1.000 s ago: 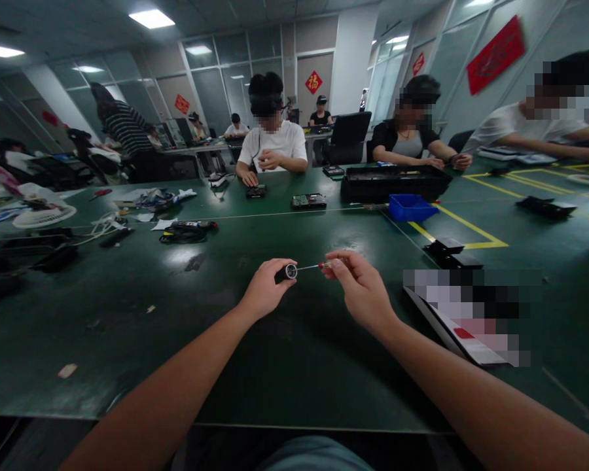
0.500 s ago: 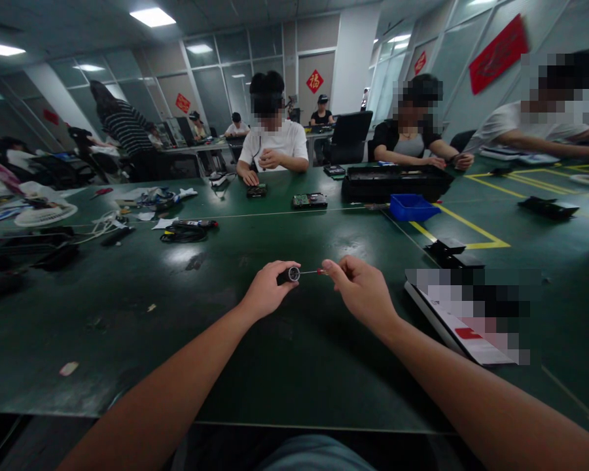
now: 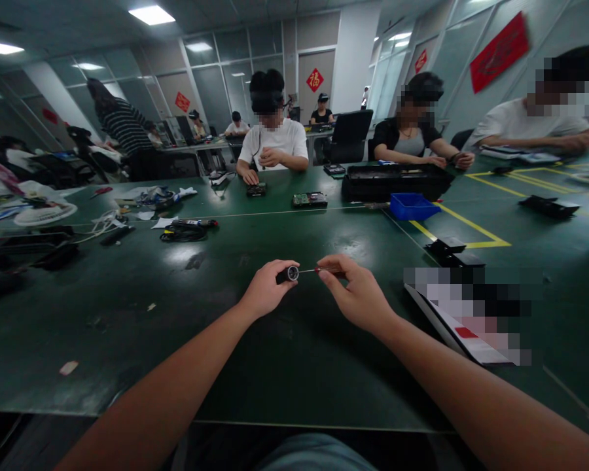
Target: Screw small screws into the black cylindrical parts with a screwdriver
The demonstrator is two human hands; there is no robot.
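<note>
Over the green table (image 3: 285,373), my left hand (image 3: 266,288) grips a small dark cylindrical part (image 3: 291,273) with a round, silvery end. My right hand (image 3: 356,291) is closed on the red handle of a thin screwdriver (image 3: 308,271). The shaft points left, and its tip reaches the edge of the cylindrical part; whether it sits in a screw is too small to tell.
Right of my hands lie a white and black panel (image 3: 456,327) and black brackets (image 3: 464,260). Further back are a blue bin (image 3: 412,207), a long black housing (image 3: 395,183), a circuit board (image 3: 309,199) and a cable bundle (image 3: 186,230). People sit opposite.
My right hand's fingers have shifted around the screwdriver handle, the thumb now lower and more of the handle showing. My left hand has barely moved.
</note>
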